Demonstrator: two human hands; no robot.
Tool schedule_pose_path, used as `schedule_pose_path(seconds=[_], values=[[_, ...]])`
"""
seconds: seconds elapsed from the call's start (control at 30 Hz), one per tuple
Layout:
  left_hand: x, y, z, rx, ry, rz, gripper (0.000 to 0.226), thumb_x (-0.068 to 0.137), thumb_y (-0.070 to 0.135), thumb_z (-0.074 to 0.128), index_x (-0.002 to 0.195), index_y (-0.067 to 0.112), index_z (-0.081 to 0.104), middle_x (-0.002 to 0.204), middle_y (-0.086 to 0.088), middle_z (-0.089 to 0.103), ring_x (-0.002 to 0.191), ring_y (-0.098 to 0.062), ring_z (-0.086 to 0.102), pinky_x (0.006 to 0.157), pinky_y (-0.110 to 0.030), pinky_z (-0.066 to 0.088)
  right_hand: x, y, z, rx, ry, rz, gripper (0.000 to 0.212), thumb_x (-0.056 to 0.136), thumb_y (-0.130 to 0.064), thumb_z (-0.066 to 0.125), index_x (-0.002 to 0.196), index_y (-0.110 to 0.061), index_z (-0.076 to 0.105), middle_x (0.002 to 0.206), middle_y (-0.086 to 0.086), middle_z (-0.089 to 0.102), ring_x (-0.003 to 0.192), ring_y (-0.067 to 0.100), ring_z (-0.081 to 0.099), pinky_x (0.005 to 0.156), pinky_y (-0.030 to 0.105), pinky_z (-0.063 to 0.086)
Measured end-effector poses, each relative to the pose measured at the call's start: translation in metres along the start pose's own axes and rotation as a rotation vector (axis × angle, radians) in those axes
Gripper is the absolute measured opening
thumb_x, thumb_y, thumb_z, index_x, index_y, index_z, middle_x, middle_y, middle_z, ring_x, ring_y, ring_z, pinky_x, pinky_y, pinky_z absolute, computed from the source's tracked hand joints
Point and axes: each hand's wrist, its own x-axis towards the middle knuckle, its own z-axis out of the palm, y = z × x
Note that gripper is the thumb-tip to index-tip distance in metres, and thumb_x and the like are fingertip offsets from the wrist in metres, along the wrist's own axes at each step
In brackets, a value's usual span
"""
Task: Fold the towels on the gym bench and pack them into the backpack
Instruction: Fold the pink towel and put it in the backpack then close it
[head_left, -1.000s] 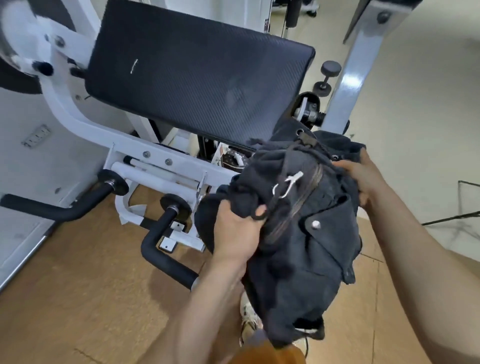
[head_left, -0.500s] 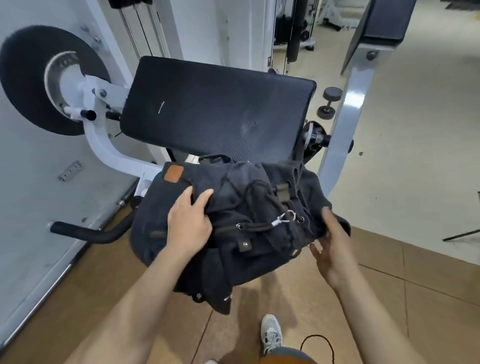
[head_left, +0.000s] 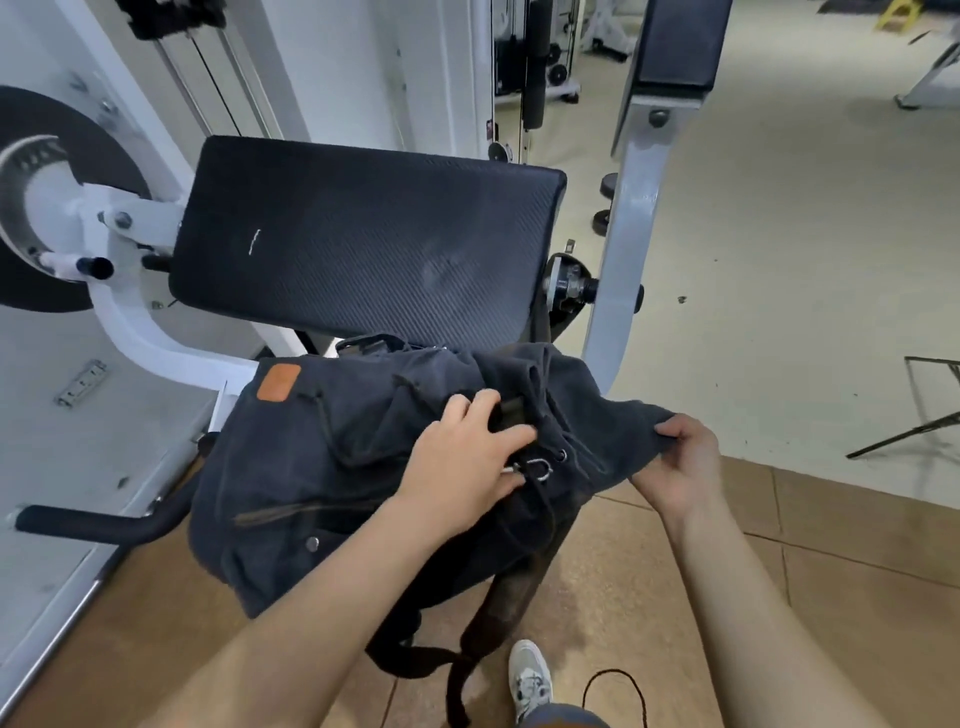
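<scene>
Now the backpack (head_left: 322, 467) has settled under the flat-fingered left hand (head_left: 467, 462) while the right hand (head_left: 680, 462) newly pinches its flap, likely opening it.

Both bare forearms enter from the near edge and extend toward the far side. The left hand (head_left: 467, 457) lies palm down with fingers spread and nearly straight, pressing flat on dark fabric. The right hand (head_left: 685, 462) sits to its right, well apart from it, palm turned inward, thumb and curled fingers pinching a fold of the same fabric at its far-left edge.
</scene>
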Motion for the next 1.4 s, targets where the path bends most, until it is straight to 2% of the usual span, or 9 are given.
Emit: schedule_pose_path(seconds=[0.13,0.23,0.43,0.6,0.8,1.0,1.13,1.23,1.4], values=[[0.011,-0.034,-0.028,-0.476,0.047,-0.064,0.021,0.087,0.041,0.066,0.078,0.022,0.067,0.096,0.012,0.055,0.084,-0.008,0.058,0.075,-0.026,0.045,-0.033,-0.020,0.024,-0.021,-0.123,-0.127,0.009,0.082,-0.007,0.050,0.084,-0.013,0.057,0.081,0.002,0.061,0.077,0.019,0.062,0.087,0.033,0.050],[0.016,-0.068,-0.050,-1.017,0.163,-0.442,0.032,0.097,0.021,0.056,0.065,0.017,0.050,0.061,0.011,0.052,0.054,-0.013,0.063,0.047,-0.026,0.043,-0.053,-0.023,0.056,-0.488,-0.138,-0.287,0.015,0.091,-0.019,0.062,0.105,-0.015,0.064,0.091,0.000,0.071,0.087,0.015,0.069,0.077,0.031,0.055],[-0.011,-0.129,-0.048,-1.629,0.575,-1.049,0.027,0.090,-0.013,0.050,0.090,0.014,0.050,0.108,-0.012,0.052,0.083,-0.019,0.061,0.059,-0.023,0.059,-0.098,0.030,0.105,-1.475,-0.654,-0.663,0.023,0.089,-0.004,0.059,0.082,-0.026,0.056,0.069,-0.009,0.056,0.067,0.004,0.052,0.066,0.020,0.042],[-0.067,-0.107,-0.042,-1.005,0.552,-1.026,0.035,0.069,0.001,0.057,0.084,0.032,0.057,0.090,-0.001,0.057,0.070,-0.014,0.055,0.074,-0.039,0.051,-0.091,0.081,0.082,-1.964,-0.892,-0.745,0.022,0.073,-0.006,0.053,0.081,-0.024,0.045,0.077,-0.007,0.042,0.071,0.014,0.044,0.062,0.029,0.037],[-0.089,-0.034,-0.053,-1.494,-0.065,-0.768,0.020,0.097,0.039,0.052,0.110,0.030,0.064,0.099,0.002,0.074,0.088,-0.017,0.071,0.067,-0.038,0.060,-0.087,0.104,0.059,-2.267,-0.778,-0.731,0.022,0.080,-0.025,0.058,0.095,-0.030,0.042,0.096,-0.011,0.042,0.073,0.015,0.048,0.066,0.028,0.035],[-0.082,-0.023,-0.049,-1.448,0.061,-0.575,0.033,0.094,0.002,0.052,0.114,0.026,0.065,0.095,-0.004,0.075,0.091,-0.024,0.072,0.077,-0.042,0.060,-0.112,0.115,0.062,-2.135,-0.966,-1.000,0.064,0.083,-0.028,0.066,0.140,-0.031,0.037,0.108,-0.005,0.049,0.084,0.012,0.054,0.065,0.025,0.051],[-0.085,-0.023,-0.040,-1.591,0.012,-0.643,0.027,0.100,0.011,0.045,0.105,0.017,0.071,0.093,-0.007,0.074,0.079,-0.013,0.067,0.078,-0.034,0.056,-0.095,0.096,0.077,-2.135,-0.830,-0.907,0.040,0.090,-0.016,0.053,0.125,-0.035,0.055,0.084,-0.006,0.054,0.077,0.014,0.056,0.067,0.029,0.047],[-0.093,-0.018,-0.013,-1.241,-0.053,-0.769,0.022,0.095,0.017,0.052,0.083,0.017,0.070,0.073,-0.004,0.074,0.057,-0.016,0.066,0.064,-0.033,0.057,-0.086,0.081,0.075,-2.210,-0.707,-0.939,0.015,0.089,-0.017,0.056,0.095,-0.025,0.068,0.078,-0.006,0.060,0.073,0.015,0.058,0.068,0.037,0.050],[-0.093,-0.003,0.017,-0.858,-0.153,-0.765,0.043,0.090,0.049,0.055,0.071,0.014,0.068,0.064,-0.002,0.071,0.056,-0.015,0.069,0.068,-0.032,0.057,-0.099,0.056,0.080,-2.167,-0.936,-0.209,0.039,0.084,-0.027,0.073,0.112,-0.042,0.049,0.093,-0.018,0.062,0.084,0.002,0.061,0.074,0.022,0.050]])
